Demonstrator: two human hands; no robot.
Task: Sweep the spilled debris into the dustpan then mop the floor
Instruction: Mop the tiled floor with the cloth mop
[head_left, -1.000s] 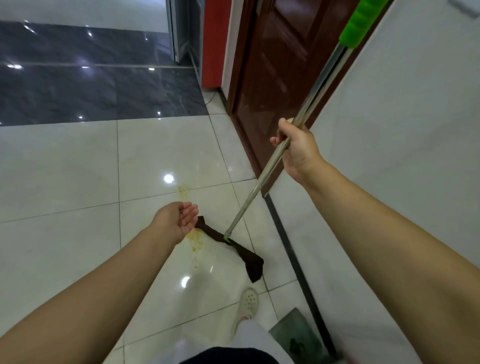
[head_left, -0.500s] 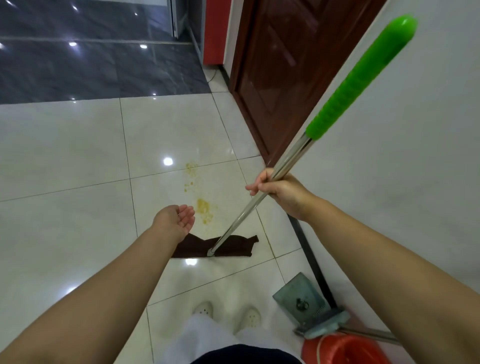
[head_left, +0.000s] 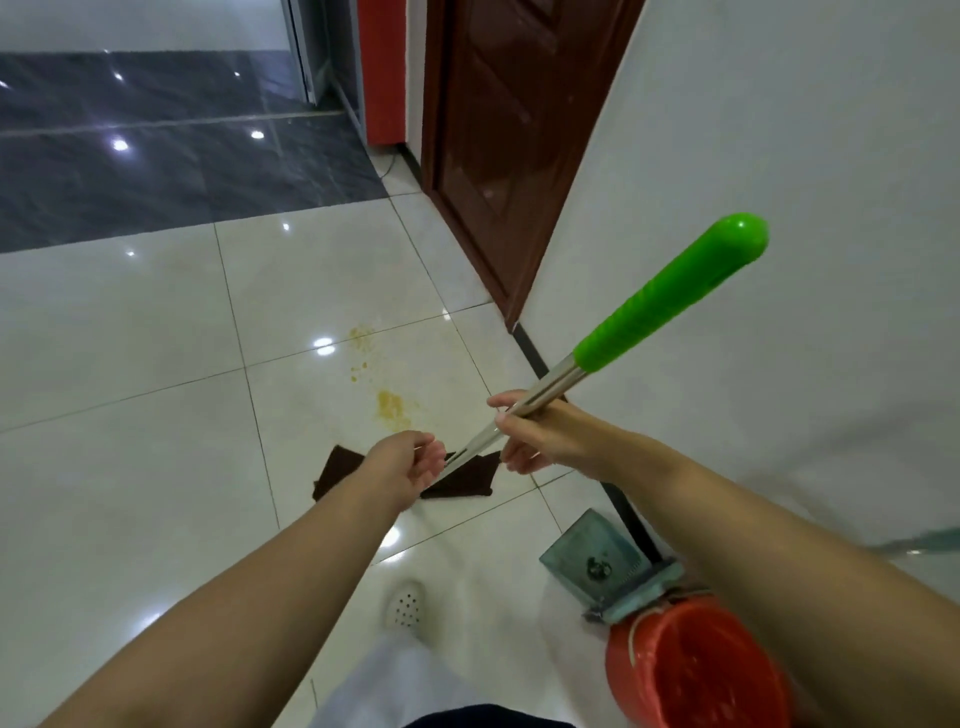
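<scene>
My right hand (head_left: 540, 436) grips the mop's steel shaft (head_left: 550, 387) just below its green grip (head_left: 670, 296). The shaft slants down to a dark brown flat mop head (head_left: 337, 470) lying on the white tiles. My left hand (head_left: 410, 462) is half curled right at the lower shaft, fingers apart, covering the middle of the mop head. Yellow stains (head_left: 389, 405) mark the tile just beyond the mop head, with smaller specks (head_left: 361, 338) farther away. A grey-green dustpan (head_left: 597, 556) with dark bits in it rests by the wall on the right.
A red bucket (head_left: 696, 670) stands at the lower right beside the dustpan. The white wall (head_left: 779, 156) and a brown door (head_left: 498, 130) close the right side. Dark tiles (head_left: 156, 156) lie far ahead. My white shoe (head_left: 405, 605) is near the bottom centre.
The mop head was pulled back off the stain and laid flat across the tile. My left hand moved right to the lower shaft. My right hand dropped lower, bringing the green grip into view.
</scene>
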